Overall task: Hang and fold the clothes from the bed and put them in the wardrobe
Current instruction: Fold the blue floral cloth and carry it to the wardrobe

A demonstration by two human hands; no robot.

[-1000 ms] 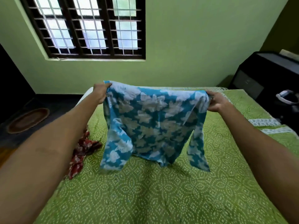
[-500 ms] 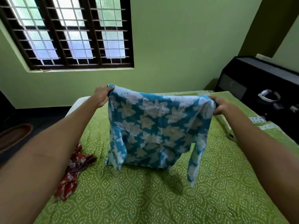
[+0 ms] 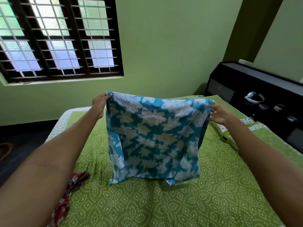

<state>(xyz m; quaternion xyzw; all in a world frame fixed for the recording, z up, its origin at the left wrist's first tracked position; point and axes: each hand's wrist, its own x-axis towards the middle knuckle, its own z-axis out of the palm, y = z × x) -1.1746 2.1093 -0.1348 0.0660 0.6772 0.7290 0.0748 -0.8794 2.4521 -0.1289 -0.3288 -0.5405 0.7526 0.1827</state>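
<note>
A blue floral garment [image 3: 154,136] is held up at mid-frame over the green bed [image 3: 213,185], its top corners pinched by the left hand [image 3: 100,103] and by the loosely curled fingers of the right hand [image 3: 216,113]. Folding of it appears barely begun. A red garment [image 3: 68,194] is left crumpled at lower left, and no wardrobe is seen.

Head camera, wide-angle, faces forward-down over bed [image 3: 164,207], close.

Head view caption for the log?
Both hands hold a blue floral garment above the green bed.
</note>
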